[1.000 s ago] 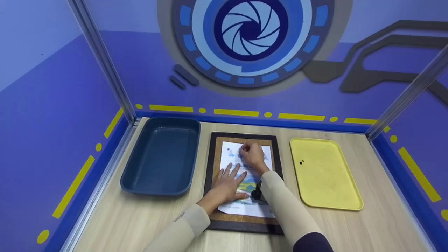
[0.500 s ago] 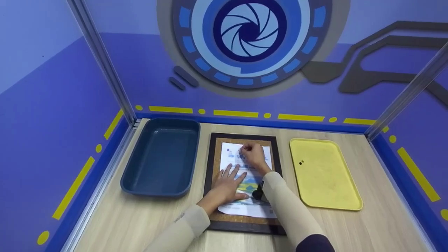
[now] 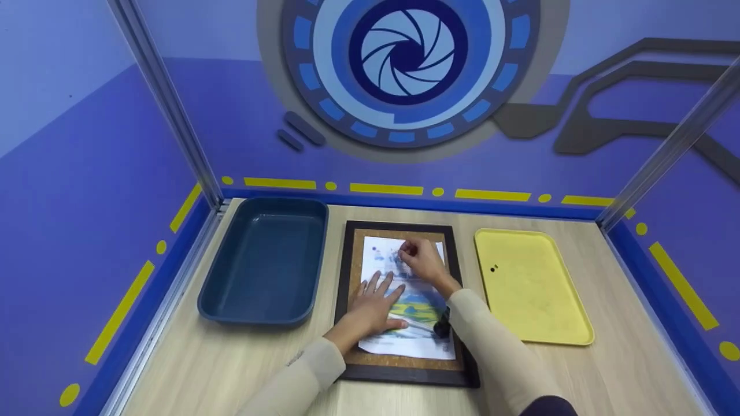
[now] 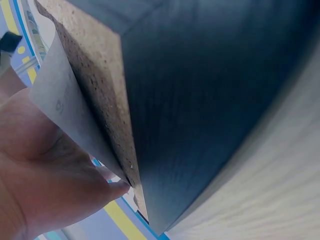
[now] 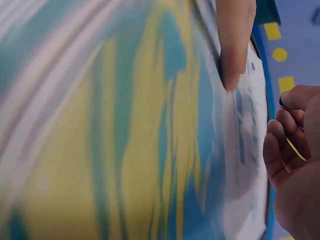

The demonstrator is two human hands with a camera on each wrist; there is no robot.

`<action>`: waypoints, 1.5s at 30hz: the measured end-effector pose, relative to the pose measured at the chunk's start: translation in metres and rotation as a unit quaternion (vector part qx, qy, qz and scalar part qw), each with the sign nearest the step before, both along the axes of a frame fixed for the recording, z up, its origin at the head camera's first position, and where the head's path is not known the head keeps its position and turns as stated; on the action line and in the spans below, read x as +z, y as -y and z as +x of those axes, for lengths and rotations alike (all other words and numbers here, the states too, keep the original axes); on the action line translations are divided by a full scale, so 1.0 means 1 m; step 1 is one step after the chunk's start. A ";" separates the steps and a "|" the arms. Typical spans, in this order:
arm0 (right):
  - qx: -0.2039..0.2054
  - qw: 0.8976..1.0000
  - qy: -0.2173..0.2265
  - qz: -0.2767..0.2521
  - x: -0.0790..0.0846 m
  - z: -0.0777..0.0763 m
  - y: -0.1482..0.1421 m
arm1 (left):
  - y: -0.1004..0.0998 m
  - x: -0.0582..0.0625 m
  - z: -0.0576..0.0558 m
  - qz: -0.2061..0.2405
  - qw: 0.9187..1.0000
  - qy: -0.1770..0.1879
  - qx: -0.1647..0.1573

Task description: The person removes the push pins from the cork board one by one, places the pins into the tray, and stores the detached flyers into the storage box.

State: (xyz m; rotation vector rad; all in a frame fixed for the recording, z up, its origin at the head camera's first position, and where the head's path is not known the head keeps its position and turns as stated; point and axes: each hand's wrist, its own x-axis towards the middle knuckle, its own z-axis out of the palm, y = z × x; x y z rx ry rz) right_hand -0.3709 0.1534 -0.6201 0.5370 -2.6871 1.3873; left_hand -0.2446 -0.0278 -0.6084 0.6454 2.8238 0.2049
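A printed sheet of paper (image 3: pixel 404 345) lies on a cork board (image 3: pixel 399 362) with a dark frame. My left hand (image 3: pixel 373 309) rests on the sheet with fingers spread; in the left wrist view the paper's near edge curls up off the cork. Above the sheet's upper part, my right hand (image 3: pixel 423 260) has thumb and forefinger together. In the right wrist view the fingertips pinch a small dark push pin (image 5: pixel 281 101), mostly hidden by them. A small dark dot, like a push pin (image 3: pixel 374 248), shows at the sheet's top left corner.
A deep blue bin (image 3: pixel 263 266) stands left of the board. To the right lies a shallow yellow tray (image 3: pixel 537 289) holding tiny dark pieces (image 3: pixel 492 269). Printed blue panels (image 3: pixel 404 167) close off the table's back and sides.
My right hand has moved slightly right, and its forearm has swung outward, uncovering more of the sheet. The left hand stays spread on the paper. The head view has shifted a little.
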 end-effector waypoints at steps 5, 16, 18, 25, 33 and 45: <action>0.001 1.000 -0.016 0.003 0.007 0.009 -0.034 | 0.002 0.000 0.001 0.008 1.000 0.010 0.000; -0.113 0.993 -0.013 -0.038 0.006 0.029 -0.136 | 0.005 -0.003 0.006 0.031 0.999 0.006 0.005; -0.135 0.990 -0.011 -0.045 0.002 0.031 -0.153 | 0.006 -0.004 0.005 0.033 0.999 0.004 0.005; -0.216 0.974 0.019 -0.064 -0.017 0.033 -0.195 | 0.007 -0.003 0.003 0.036 0.999 0.007 0.003; -0.249 0.964 0.069 -0.056 -0.030 0.041 -0.212 | 0.005 -0.005 0.000 0.046 0.999 0.018 -0.003; -0.240 0.966 0.084 -0.036 -0.031 0.045 -0.215 | 0.004 0.000 0.004 0.045 0.999 0.008 -0.005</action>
